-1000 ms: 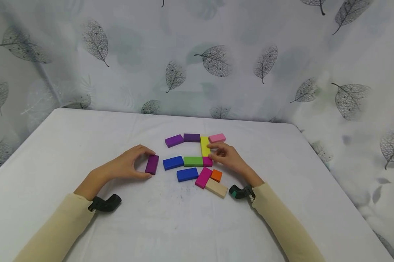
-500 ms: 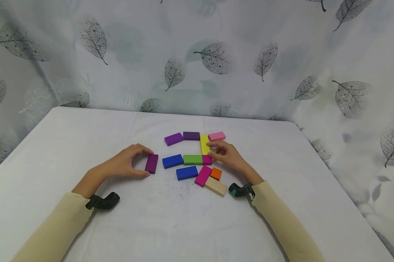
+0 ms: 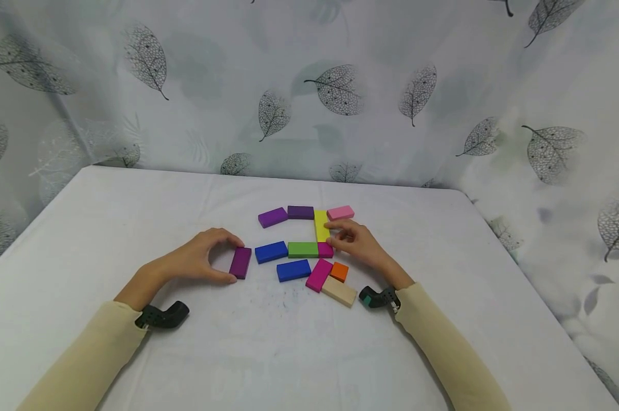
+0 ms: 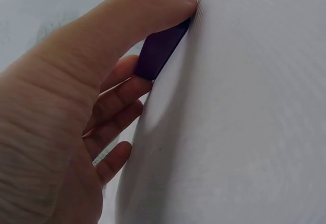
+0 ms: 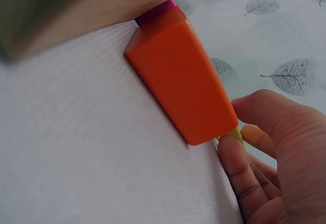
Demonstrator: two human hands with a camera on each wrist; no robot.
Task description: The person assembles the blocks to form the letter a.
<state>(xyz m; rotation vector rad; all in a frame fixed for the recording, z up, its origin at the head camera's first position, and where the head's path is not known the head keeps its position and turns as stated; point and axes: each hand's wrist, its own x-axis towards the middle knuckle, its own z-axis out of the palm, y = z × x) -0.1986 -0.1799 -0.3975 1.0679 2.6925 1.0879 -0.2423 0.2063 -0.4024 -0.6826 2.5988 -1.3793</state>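
Observation:
My left hand (image 3: 196,256) holds a dark purple block (image 3: 240,263) between thumb and fingers, left of the row with a blue block (image 3: 270,252). In the left wrist view the thumb lies across the purple block's side, and the other fingers spread beneath. My right hand (image 3: 358,245) has its index finger and thumb at the right side of an upright-set yellow block (image 3: 320,225), remaining fingers curled. The thumb tip is right by a short magenta block (image 3: 325,250). In the right wrist view an orange block (image 5: 183,81) covers most of the yellow one.
A green block (image 3: 303,250) joins the blue and magenta ones. Behind lie a violet block (image 3: 272,217), a dark violet block (image 3: 301,212) and a pink block (image 3: 340,213). Nearer are another blue block (image 3: 293,270), a long magenta block (image 3: 318,275) and a beige block (image 3: 339,291).
The dark purple block in my left hand has shifted slightly toward me and to the right. My right hand stays at the yellow block. The head view has tipped slightly.

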